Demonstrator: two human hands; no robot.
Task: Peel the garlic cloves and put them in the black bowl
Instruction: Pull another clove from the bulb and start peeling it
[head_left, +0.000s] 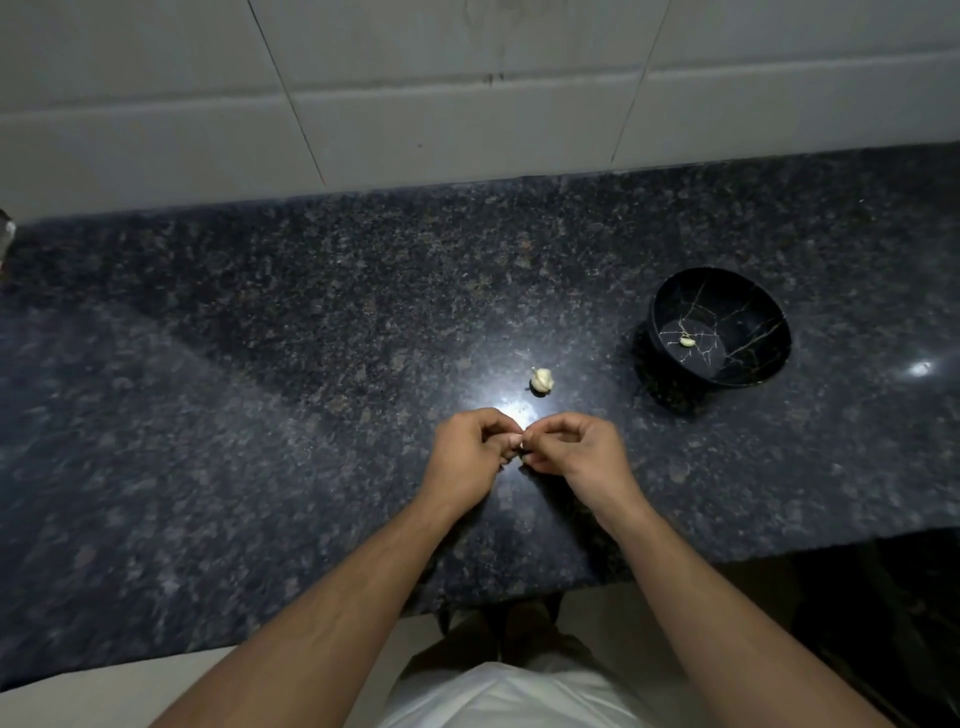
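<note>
The surface (260, 338) looks like polished speckled granite, glossy under glare. The black bowl (748, 306) is smooth, glossy, marble-veined. Wall tiles (467, 119) look matt.

Garlic head (542, 381) on counter, peeled clove (687, 342) in black bowl (748, 291)

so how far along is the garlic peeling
Done: one peeled clove lies in the black bowl. In hand: left hand and right hand pinch a small pale piece, likely a clove, between their fingertips. Left: the partial garlic bulb on the counter.
</note>
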